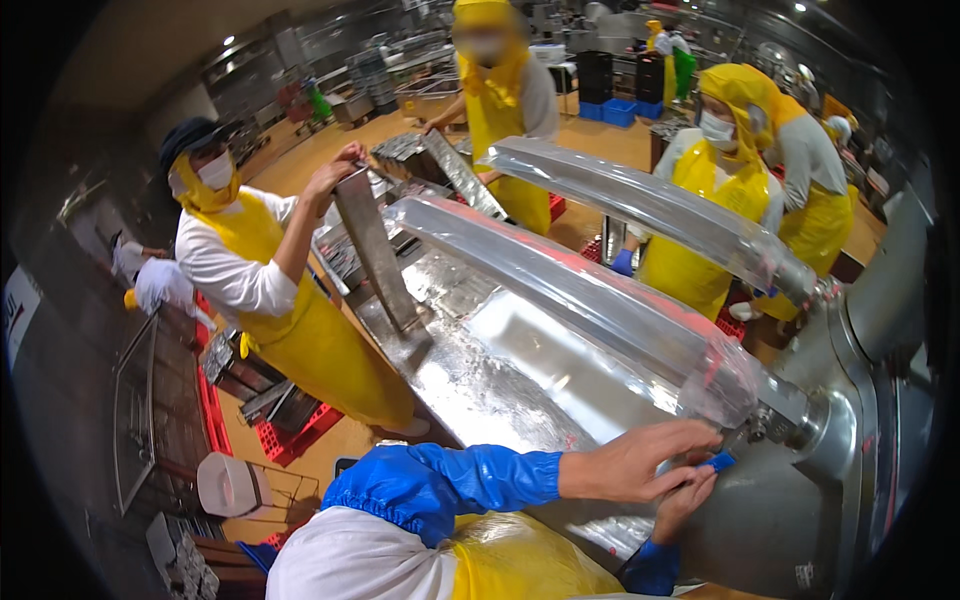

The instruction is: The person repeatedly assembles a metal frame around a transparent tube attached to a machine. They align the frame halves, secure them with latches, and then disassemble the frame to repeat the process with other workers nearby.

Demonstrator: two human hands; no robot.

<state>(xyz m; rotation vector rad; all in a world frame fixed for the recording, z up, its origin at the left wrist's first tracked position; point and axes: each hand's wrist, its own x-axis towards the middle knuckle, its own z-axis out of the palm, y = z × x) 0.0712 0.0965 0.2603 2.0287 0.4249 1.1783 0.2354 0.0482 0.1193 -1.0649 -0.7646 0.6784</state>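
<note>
My left hand point(635, 462) reaches across from the left, its forearm in a blue sleeve cover. Its fingers are stretched and slightly curved, with the thumb apart. Just beneath it, my right hand point(683, 503) has its fingertips drawn together at a small blue piece point(721, 462), whose kind I cannot make out. Both hands are beside the base of a steel machine nozzle point(795, 410). From there a long clear plastic tube point(560, 270) runs out over the table. Farther off, a second clear plastic tube point(640, 200) extends from another nozzle.
A wet steel table point(450, 370) lies under the tubes. At left, a co-worker point(290, 330) holds a long metal mould point(375, 250) on end. Other co-workers in yellow aprons stand beyond the table. Red crates point(295, 435) with metal moulds are at left; the steel machine body point(790, 510) bounds the right.
</note>
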